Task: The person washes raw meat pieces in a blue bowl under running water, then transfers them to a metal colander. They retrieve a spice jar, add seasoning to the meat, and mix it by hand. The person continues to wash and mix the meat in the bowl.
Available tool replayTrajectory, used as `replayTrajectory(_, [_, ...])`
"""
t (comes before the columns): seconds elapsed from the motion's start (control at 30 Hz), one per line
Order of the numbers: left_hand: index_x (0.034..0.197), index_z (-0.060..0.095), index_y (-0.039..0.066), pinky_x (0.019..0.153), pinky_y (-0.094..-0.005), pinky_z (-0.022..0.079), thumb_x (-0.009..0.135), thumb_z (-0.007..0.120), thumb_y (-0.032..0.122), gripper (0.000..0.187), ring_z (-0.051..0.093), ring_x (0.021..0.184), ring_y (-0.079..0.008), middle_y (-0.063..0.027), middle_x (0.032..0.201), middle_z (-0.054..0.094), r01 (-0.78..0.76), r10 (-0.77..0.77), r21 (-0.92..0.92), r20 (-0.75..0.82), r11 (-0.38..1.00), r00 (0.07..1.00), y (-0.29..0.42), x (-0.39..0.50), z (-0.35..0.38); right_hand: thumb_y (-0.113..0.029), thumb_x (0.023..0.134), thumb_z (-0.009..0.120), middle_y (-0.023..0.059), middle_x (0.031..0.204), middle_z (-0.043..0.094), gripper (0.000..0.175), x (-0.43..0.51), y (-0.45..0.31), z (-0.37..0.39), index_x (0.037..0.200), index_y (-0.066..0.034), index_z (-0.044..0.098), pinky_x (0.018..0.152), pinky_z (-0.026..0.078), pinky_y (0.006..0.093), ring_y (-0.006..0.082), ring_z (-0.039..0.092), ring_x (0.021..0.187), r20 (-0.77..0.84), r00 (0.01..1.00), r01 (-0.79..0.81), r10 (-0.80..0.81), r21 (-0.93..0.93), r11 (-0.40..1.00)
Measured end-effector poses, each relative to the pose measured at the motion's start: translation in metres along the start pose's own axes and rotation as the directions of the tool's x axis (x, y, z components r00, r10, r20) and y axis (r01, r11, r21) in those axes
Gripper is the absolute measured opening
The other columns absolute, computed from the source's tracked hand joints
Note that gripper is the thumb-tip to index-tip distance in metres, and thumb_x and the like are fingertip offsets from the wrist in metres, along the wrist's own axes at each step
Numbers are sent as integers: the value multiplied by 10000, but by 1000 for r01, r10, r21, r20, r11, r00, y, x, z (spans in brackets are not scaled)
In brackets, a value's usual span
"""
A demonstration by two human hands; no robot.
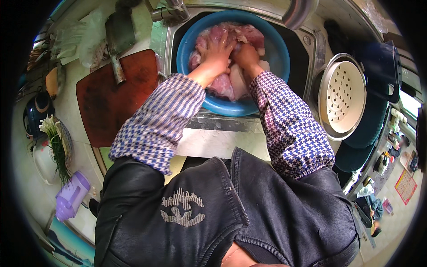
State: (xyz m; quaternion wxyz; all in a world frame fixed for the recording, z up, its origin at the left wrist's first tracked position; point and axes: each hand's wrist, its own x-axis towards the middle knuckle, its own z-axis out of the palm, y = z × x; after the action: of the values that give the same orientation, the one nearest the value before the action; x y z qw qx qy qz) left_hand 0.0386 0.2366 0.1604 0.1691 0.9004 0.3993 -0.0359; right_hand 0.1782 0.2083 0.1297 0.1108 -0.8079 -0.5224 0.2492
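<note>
A round blue plastic basin (283,63) stands in the sink, holding water and several large pieces of raw meat (221,85). Inside it, my left hand (217,55) presses on the meat with its fingers spread. My right hand (247,57) is beside it, fingers curled against the meat; its fingertips are hidden, so whether it grips a piece is unclear. Checked sleeve covers reach over both forearms. Left of the sink lies a reddish-brown cutting board (113,96), with a cleaver (120,36) whose handle rests across the board's upper edge.
A white perforated steamer basket (343,96) sits in a metal pot right of the sink. The faucet (170,13) is at the sink's back left. Green onions (56,143) and a purple plastic bottle (72,195) are at far left. Dark containers stand at right.
</note>
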Motion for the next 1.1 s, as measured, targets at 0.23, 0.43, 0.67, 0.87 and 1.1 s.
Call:
replayTrajectory(0.23, [1349, 424, 303, 915, -542, 443, 742, 694, 284, 665, 504, 1101, -478, -214, 1304, 403, 36, -110, -551, -102, 834, 989, -3, 27, 33, -375, 777, 676, 175, 885, 679, 347, -49, 9, -42, 932, -66, 706, 733, 516, 390, 296, 661, 818, 28, 997, 60, -78, 400, 915])
replayTrajectory(0.43, [1148, 569, 22, 856, -395, 487, 816, 657, 315, 451, 603, 1039, -358, -214, 1075, 640, 119, -271, -830, -40, 545, 962, -5, 44, 37, -416, 619, 748, 340, 1253, 436, 724, -109, -2, -26, 1255, -165, 512, 877, 457, 517, 535, 483, 1081, 112, 922, 385, -371, -165, 908])
replayTrajectory(0.67, [997, 626, -26, 923, -455, 437, 846, 460, 107, 261, 572, 1032, -406, -251, 1035, 630, 73, -156, -558, -102, 826, 982, -22, 5, 19, -128, 808, 495, 235, 926, 645, 273, -44, -12, 13, 1051, -71, 604, 715, 499, 474, 413, 621, 879, 34, 972, 232, -234, -323, 918])
replayTrajectory(0.87, [1290, 485, 12, 1042, -413, 341, 889, 480, 121, 415, 431, 1229, -398, -242, 1302, 480, -101, -19, -219, -487, 970, 873, -23, -62, 4, -196, 826, 531, 176, 972, 662, 305, -49, 10, -45, 1109, -129, 625, 746, 515, 456, 377, 636, 881, -24, 947, 318, -322, -100, 943])
replayTrajectory(1.1, [1211, 551, 91, 875, -358, 500, 936, 520, 381, 401, 575, 1044, -243, -112, 1163, 584, 331, -214, -738, 537, -588, 816, -50, 27, 16, -497, 865, 582, 112, 979, 661, 540, 28, 0, -49, 1169, -52, 624, 819, 479, 340, 245, 621, 890, 270, 953, -291, 140, 677, 676])
